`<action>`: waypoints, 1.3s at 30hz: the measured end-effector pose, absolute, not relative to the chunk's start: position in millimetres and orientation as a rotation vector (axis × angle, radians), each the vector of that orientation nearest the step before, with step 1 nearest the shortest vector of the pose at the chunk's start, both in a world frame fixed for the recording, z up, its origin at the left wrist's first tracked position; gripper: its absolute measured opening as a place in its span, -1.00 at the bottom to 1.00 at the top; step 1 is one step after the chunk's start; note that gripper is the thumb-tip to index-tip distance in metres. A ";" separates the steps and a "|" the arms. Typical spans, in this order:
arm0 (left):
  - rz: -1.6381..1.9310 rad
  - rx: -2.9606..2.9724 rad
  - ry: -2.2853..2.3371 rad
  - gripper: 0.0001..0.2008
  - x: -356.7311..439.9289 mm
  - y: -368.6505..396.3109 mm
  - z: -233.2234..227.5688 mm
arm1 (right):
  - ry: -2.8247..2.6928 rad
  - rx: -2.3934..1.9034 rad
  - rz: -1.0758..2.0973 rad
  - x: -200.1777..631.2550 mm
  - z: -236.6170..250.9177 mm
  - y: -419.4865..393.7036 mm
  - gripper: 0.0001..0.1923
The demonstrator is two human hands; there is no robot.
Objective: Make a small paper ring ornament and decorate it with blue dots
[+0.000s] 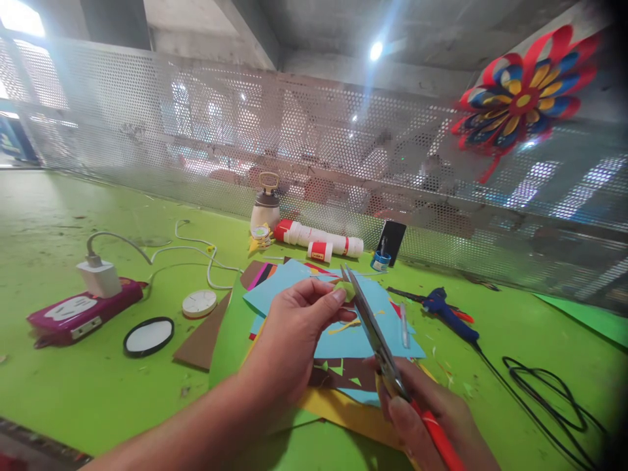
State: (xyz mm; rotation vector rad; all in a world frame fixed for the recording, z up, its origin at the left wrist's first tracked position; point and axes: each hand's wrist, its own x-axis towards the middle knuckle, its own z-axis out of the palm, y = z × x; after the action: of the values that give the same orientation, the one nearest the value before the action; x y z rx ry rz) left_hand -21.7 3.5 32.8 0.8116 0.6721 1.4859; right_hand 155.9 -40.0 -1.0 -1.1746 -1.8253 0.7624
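Observation:
Between thumb and fingers, my left hand (299,327) pinches a small piece of green paper (345,290). My right hand (432,412) grips a pair of scissors (380,347) with red handles. Their blades point up and away, slightly parted at the tips, right beside the green paper. Below both hands lies a pile of coloured paper, with a light blue sheet (275,294) on top. Small green scraps (337,368) rest on a dark brown strip, and a yellow sheet (353,418) sticks out nearer to me.
A blue glue gun (449,314) with a black cord lies right. To the left are a purple power strip (88,311), a black-rimmed disc (148,336) and a round tape roll (199,303). Behind stand a spray bottle (265,209), white paper cups (324,239) and a phone (391,241).

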 end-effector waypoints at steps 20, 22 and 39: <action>1.488 0.803 0.680 -0.84 -21.1 2.3 35.4 | -1.778 -1.202 0.835 156.8 -2.5 -39.1 -0.48; 1.490 0.803 0.680 -0.84 -21.0 1.9 36.6 | -1.792 -1.208 0.810 157.9 -3.3 -38.5 -0.49; 1.474 0.855 0.699 -0.85 -21.5 6.4 32.9 | -1.667 -1.368 0.742 164.1 3.9 -24.1 -0.51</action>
State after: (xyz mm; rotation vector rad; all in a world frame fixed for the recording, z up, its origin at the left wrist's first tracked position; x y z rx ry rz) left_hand -21.5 6.4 32.9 0.8551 0.6985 1.4743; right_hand 164.1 -24.1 3.9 -1.3681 -1.6670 0.7421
